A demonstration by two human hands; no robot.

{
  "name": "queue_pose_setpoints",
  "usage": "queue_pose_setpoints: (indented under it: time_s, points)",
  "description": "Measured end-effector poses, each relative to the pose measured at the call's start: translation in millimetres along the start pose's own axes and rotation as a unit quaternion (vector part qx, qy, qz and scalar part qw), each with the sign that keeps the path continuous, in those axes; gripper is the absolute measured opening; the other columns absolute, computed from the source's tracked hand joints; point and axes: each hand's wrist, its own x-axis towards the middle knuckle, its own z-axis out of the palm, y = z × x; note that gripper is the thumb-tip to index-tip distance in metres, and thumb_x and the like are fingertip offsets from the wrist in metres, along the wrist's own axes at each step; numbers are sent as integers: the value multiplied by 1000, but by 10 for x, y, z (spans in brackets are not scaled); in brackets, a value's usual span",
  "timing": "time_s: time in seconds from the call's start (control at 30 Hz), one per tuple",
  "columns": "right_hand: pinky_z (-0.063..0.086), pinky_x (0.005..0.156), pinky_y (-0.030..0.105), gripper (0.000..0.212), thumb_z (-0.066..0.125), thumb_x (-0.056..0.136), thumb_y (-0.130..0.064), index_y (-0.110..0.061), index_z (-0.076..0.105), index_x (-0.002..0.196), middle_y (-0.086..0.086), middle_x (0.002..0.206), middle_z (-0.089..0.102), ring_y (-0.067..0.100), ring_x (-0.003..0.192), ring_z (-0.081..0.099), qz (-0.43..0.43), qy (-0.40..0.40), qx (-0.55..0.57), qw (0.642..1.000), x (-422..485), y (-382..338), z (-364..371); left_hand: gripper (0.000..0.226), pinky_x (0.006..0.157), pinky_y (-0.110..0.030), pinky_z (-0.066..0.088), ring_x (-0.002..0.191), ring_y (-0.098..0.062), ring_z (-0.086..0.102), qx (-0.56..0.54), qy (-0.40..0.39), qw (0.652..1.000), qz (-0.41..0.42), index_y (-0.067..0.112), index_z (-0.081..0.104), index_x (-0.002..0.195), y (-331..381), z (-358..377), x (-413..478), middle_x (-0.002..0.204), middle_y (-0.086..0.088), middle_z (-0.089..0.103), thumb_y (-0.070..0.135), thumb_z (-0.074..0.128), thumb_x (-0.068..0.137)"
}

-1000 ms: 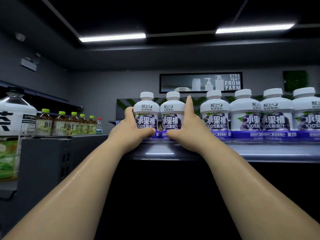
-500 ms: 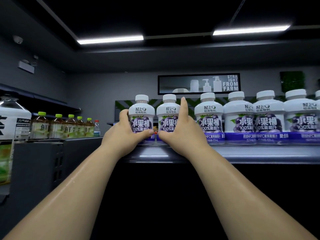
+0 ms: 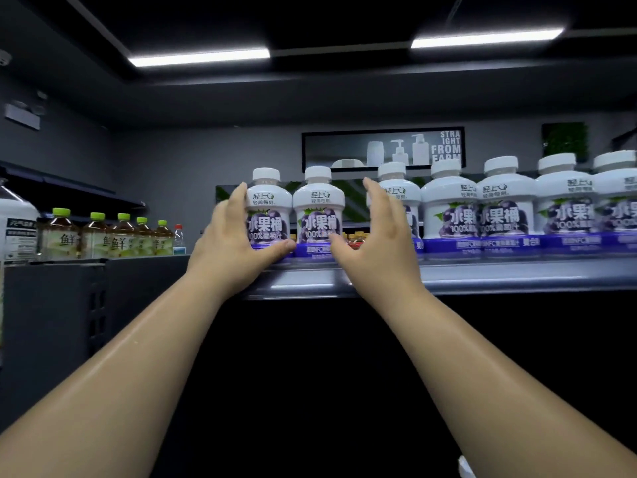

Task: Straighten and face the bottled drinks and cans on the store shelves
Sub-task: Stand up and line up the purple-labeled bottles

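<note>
- Head view: grape juice bottles [image 3: 451, 208] stand upright in a row on the shelf [image 3: 499, 276], labels facing forward.
- Spread wide, the left hand [image 3: 234, 246] flanks the leftmost bottle [image 3: 269, 201] at the shelf's left end.
- Fingers straight, the right hand [image 3: 375, 243] holds nothing.

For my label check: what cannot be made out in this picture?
Head view:
- third juice bottle: label hidden behind the right hand.
- large bottle, left: cut by the frame edge.
- red-capped bottle: too small to read.
- left hand: grip on the first juice bottle unclear.
</note>
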Motion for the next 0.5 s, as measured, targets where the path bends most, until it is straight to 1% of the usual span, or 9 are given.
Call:
queue_pose_setpoints:
  time_s: [0.07,0.1,0.13,0.17,0.23,0.27,0.37,0.43,0.5]
  points:
    - [35,107,37,78,72,82,-27,-20,35,150,6,145,41,25,129,39,-35,40,-66,996,-88,102,-128,109,116,-51,24,144,-31,22,58,30,997,40,34,7,153,29,16,-36,158,-8,15,73,66,69]
    - [36,107,41,78,72,81,-26,-20,36,150,9,145,41,28,128,39,-43,51,-97,993,-108,156,-200,106,117,-52,20,145,-32,17,92,44,993,62,34,10,153,64,34,-50,159,-9,11,74,64,70]
    - [37,107,42,80,72,82,-27,-21,33,151,9,146,39,29,129,38,-30,40,-112,992,-107,193,-271,103,117,-54,18,146,-32,14,114,56,989,80,34,13,152,102,55,-67,159,-11,10,76,62,71]
    - [37,107,41,83,73,83,-29,-24,28,153,8,148,35,28,130,37,-2,11,-113,993,-82,223,-335,100,117,-54,16,145,-33,12,121,64,986,91,34,18,152,160,85,-79,159,-12,11,78,57,72]
    - [37,105,39,92,73,85,-36,-28,15,156,6,151,28,27,133,38,60,-57,-115,990,9,266,-411,97,117,-54,12,145,-33,11,120,69,985,103,35,25,150,322,168,-96,157,-12,14,82,45,68]
    - [39,103,39,95,72,86,-40,-29,9,157,7,153,25,29,133,40,71,-75,-136,985,55,264,-423,97,118,-53,10,146,-33,10,116,73,985,107,35,28,149,415,211,-97,157,-12,15,82,41,66]
    - [46,91,42,99,66,88,-49,-28,-1,158,12,155,19,38,126,47,67,-101,-219,968,163,204,-378,93,118,-52,2,147,-31,6,104,86,985,103,35,32,147,603,311,-73,158,-11,15,79,43,65]
    - [47,82,41,103,66,88,-48,-27,-7,158,16,152,19,41,117,53,75,-106,-263,956,227,177,-335,94,118,-52,-1,147,-29,4,115,91,985,90,35,31,147,619,354,-63,159,-11,13,78,45,65]
    - [48,84,42,111,73,84,-43,-27,-10,157,18,148,22,41,111,55,81,-94,-267,956,275,173,-306,94,117,-51,-4,148,-27,1,123,90,985,76,37,28,148,591,387,-69,160,-11,11,78,45,65]
